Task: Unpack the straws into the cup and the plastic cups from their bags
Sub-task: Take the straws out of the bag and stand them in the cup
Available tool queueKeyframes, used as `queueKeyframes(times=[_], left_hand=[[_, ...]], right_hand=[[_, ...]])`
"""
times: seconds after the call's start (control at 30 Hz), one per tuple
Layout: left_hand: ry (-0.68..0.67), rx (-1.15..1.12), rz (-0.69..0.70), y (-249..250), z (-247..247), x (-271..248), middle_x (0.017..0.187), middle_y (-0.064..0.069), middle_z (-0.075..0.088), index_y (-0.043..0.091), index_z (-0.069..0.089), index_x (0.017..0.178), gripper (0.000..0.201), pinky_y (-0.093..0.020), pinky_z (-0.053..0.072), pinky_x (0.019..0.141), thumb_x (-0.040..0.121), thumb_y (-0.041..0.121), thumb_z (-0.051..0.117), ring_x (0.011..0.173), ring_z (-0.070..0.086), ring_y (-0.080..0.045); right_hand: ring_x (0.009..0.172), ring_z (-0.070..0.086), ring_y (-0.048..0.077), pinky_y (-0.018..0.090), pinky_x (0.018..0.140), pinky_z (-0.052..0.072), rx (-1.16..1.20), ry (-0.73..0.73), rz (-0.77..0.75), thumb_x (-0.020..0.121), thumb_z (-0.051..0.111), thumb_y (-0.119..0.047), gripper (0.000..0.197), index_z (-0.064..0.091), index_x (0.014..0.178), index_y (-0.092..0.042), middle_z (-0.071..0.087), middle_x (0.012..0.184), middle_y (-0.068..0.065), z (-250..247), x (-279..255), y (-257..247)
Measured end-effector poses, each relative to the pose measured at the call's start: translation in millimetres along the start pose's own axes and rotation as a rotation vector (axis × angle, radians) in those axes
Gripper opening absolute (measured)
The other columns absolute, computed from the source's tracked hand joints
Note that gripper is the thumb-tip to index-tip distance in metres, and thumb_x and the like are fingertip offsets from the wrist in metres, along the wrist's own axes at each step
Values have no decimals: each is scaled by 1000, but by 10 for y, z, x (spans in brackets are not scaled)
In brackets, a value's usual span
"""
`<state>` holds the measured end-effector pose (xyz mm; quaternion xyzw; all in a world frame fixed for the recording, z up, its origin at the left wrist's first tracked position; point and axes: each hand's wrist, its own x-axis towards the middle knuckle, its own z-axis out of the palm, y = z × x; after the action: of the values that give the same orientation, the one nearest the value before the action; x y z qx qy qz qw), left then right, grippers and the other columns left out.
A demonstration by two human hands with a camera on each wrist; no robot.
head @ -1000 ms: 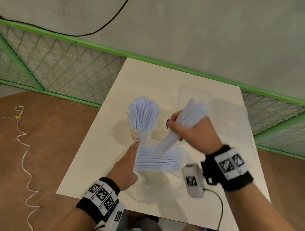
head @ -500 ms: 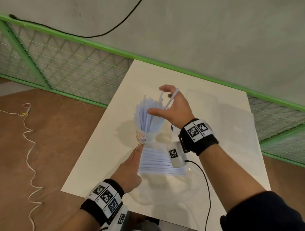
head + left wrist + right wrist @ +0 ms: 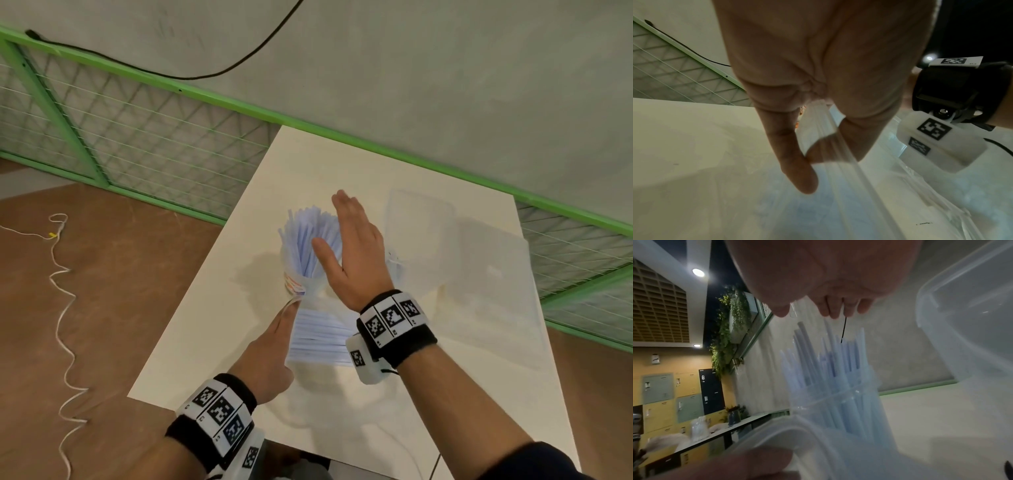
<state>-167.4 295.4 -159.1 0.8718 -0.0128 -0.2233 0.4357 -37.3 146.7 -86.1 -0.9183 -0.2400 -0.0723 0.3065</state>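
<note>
Straws (image 3: 310,243) fill the cup (image 3: 294,286); right hand (image 3: 356,253) flat, left hand (image 3: 270,353) pinching bag (image 3: 322,337)

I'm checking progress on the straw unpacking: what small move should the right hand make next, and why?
Probably back to the bag for another bunch: the right hand is open and empty beside the straws in the cup, and the left hand pinches the bag's edge.

Right hand (image 3: 356,253) raised, fingers straight, palm down; left hand (image 3: 270,349) low, thumb and forefinger pinching.
</note>
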Motion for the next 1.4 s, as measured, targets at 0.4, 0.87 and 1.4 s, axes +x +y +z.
queueKeyframes(times=[0.4,0.87,1.4], left_hand=[[-8,9,-17,-9,-28,-19,157,27,-1,49,-18,147,114,-36,50,100,73,-3,52,126,50,-24],[-5,56,-41,31,-34,-10,159,23,1,49,-20,146,113,-26,51,78,75,0,53,106,62,-22],[-34,64,-6,164,119,31,162,17,-4,38,-15,152,111,-27,45,99,76,-5,54,130,46,-20]], right_hand=[[150,9,16,36,119,13,-91,-6,-139,97,37,-51,72,19,155,-11,14,163,2,153,125,-178],[116,59,20,35,94,45,2,180,-409,93,50,-14,31,65,119,-8,66,122,5,-170,-307,-450],[78,59,23,32,61,52,-535,-369,36,57,78,-13,49,68,105,-17,61,97,3,812,-1609,437]])
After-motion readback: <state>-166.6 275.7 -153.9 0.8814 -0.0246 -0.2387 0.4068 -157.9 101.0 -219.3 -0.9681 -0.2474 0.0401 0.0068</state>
